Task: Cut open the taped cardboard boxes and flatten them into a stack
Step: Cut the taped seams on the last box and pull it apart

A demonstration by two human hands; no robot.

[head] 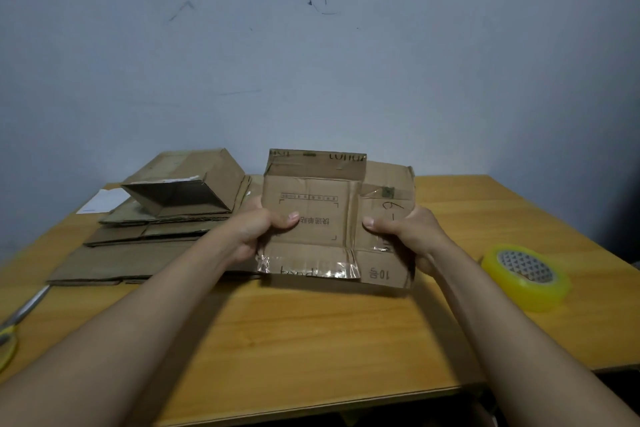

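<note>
Head camera, looking forward and down: my left hand point(258, 230) and right hand point(403, 236) each grip a side of a small flattened cardboard box point(322, 215), thumbs curled over its near face and the other fingers hidden behind it. I hold it upright above the wooden table point(311, 329), near the middle of the view. Its top flap bends back, shiny clear tape point(304, 267) lines its lower edge, and printed characters read upside down.

At about 9 o'clock from my hands, a stack of flattened boxes point(145, 250) lies on the table, with a partly collapsed box point(187, 189) resting on top at 10 o'clock. A white sheet point(102, 201) peeks out behind the stack. At 3 o'clock, well apart from the box, sits a roll of yellowish tape point(526, 276). At 8 o'clock, at the left edge, lie scissors point(20, 319) with yellow handles. A scuffed pale wall point(311, 45) rises at 12 o'clock.
</note>
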